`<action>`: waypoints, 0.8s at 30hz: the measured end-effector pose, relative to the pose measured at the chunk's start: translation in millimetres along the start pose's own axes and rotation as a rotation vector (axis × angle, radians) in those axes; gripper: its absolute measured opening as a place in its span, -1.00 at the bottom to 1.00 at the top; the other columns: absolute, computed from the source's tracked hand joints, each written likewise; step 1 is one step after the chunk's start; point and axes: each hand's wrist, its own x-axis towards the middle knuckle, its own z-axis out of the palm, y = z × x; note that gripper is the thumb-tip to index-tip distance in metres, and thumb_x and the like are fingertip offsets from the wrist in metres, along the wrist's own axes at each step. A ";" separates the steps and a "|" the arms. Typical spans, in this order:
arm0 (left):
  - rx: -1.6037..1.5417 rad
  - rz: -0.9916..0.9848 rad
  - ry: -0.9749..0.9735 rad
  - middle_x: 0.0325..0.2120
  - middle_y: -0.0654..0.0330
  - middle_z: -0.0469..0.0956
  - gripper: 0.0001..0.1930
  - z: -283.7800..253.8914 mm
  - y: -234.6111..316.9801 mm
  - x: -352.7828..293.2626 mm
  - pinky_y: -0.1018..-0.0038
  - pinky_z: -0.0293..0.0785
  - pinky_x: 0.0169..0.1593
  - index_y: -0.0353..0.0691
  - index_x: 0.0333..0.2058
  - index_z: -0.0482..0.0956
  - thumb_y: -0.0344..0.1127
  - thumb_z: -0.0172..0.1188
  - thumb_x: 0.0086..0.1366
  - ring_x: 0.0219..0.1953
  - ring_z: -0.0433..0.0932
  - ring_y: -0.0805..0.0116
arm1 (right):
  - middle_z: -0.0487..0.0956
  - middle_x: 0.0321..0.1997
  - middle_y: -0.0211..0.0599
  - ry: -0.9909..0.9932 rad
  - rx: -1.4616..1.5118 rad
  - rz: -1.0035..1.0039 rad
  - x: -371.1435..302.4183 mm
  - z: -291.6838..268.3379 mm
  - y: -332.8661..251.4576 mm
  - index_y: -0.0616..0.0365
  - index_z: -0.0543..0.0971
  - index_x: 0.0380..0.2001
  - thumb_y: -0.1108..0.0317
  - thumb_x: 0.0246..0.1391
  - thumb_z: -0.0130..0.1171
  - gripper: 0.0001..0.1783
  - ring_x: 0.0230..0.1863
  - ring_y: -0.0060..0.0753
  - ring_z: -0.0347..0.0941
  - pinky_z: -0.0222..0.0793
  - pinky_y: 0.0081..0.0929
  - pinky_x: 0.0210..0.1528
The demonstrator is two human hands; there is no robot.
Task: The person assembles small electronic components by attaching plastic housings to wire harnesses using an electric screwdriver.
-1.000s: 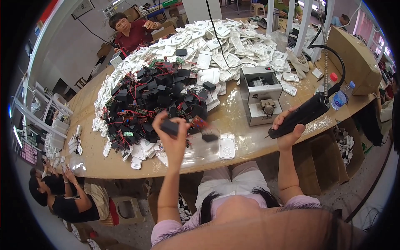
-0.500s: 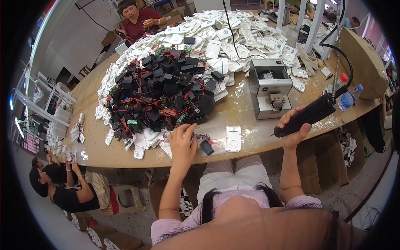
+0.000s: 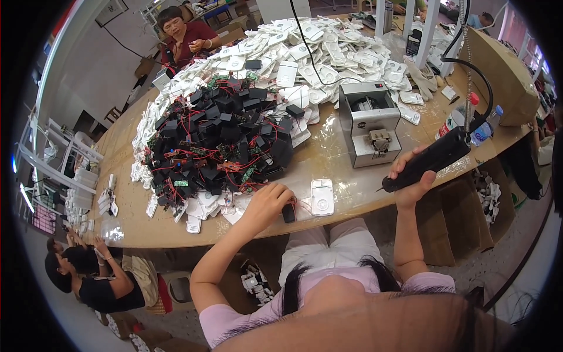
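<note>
My right hand is wrapped round a black electric screwdriver, whose thin bit points left above the table. A coiled metal cord rises from its far end. My left hand is curled over a small black box with red wires near the table's front edge. Its fingertips are partly hidden at the box's upper end. Just right of that box lies a white plastic shell, hollow side up. Beyond my left hand spreads a heap of black boxes with red wires and green circuit boards.
White plastic shells are piled behind the black heap. A grey metal machine stands right of centre. Bottles and a cardboard box are at the right. Other people sit at the far side and at the left.
My left hand has come down and right from the heap's edge onto the black box, which has turned more upright. The right hand still holds the screwdriver in nearly the same place.
</note>
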 end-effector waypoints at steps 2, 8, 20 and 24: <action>0.096 -0.025 -0.047 -0.32 0.12 0.42 -0.67 6.8 -6.8 1.0 0.32 0.37 -0.15 -0.25 -0.26 0.41 -0.45 0.15 -0.10 -0.21 0.43 0.15 | 0.32 -0.63 -0.30 0.001 0.019 -0.004 -0.2 1.8 1.1 0.22 0.24 -0.23 -0.38 -0.10 0.07 -0.20 -0.68 -0.51 0.27 0.26 -0.62 -0.62; 0.368 0.038 0.451 -0.48 0.15 0.36 -0.80 3.6 -6.8 13.5 0.36 0.38 -0.24 -0.24 -0.38 0.41 -0.45 0.10 -0.07 -0.34 0.42 0.21 | 0.32 -0.64 -0.30 -0.017 0.000 -0.027 -2.7 2.4 3.2 0.23 0.23 -0.22 -0.37 -0.10 0.07 -0.20 -0.68 -0.51 0.27 0.27 -0.61 -0.63; 0.086 -0.257 0.330 -0.48 0.16 0.49 -0.84 41.0 31.8 -20.8 0.38 0.39 -0.39 -0.25 -0.38 0.49 -0.43 0.16 0.00 -0.43 0.49 0.22 | 0.31 -0.63 -0.29 -0.003 -0.001 0.023 -8.2 3.2 2.8 0.22 0.22 -0.23 -0.39 -0.11 0.05 -0.19 -0.68 -0.50 0.28 0.27 -0.60 -0.62; -0.356 -0.485 0.077 -0.53 0.15 0.56 -0.79 22.4 14.9 -12.4 0.40 0.43 -0.43 -0.25 -0.38 0.55 -0.34 0.31 -0.02 -0.52 0.54 0.21 | 0.31 -0.63 -0.29 0.000 -0.003 0.030 -7.5 3.6 4.5 0.22 0.22 -0.23 -0.38 -0.10 0.06 -0.20 -0.69 -0.50 0.27 0.26 -0.60 -0.62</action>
